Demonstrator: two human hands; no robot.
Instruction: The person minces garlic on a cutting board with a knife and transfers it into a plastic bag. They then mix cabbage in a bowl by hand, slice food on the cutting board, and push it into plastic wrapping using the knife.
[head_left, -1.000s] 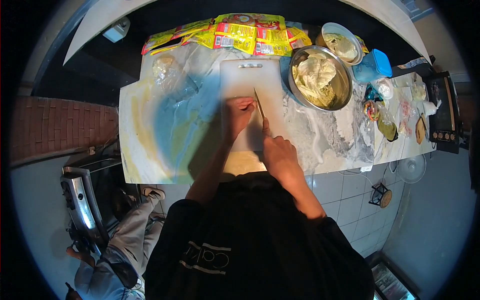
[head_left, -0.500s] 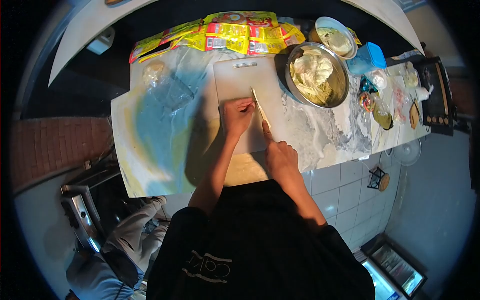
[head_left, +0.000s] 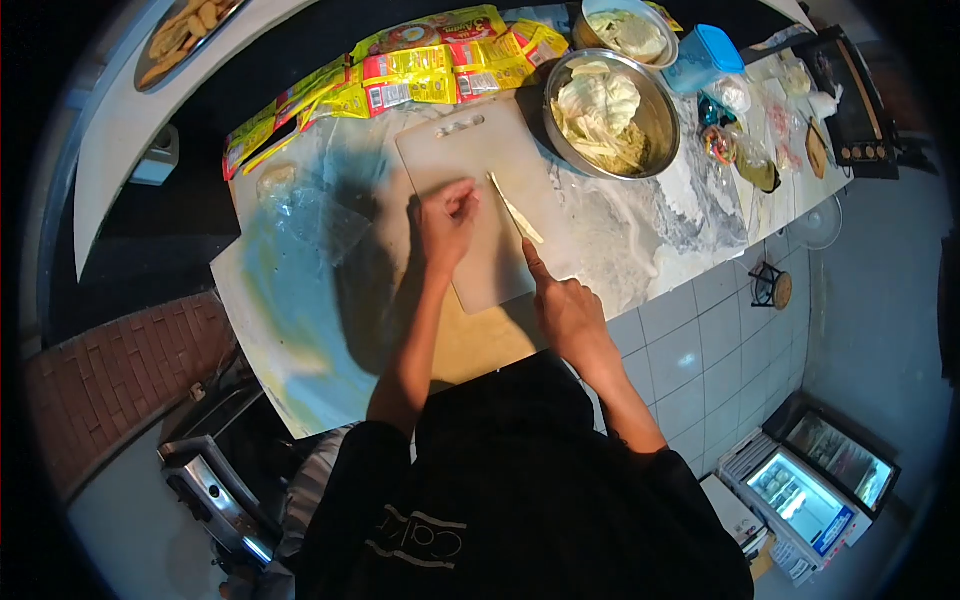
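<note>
I am grasping the knife [head_left: 516,212] with my right hand [head_left: 573,315], its index finger pointing along toward the blade, which is slanting over the cutting board [head_left: 490,268], just above the middle of the frame. My left hand [head_left: 447,225] is hovering over the board's left side, apart from the blade; its fingers are curling, and I am not managing to tell whether they are pinching anything. Farther out, a metal bowl [head_left: 657,130] is holding cabbage [head_left: 598,103] at upper right, a blue container [head_left: 703,65] is standing near it, and yellow packets [head_left: 405,72] are lying across the upper left.
</note>
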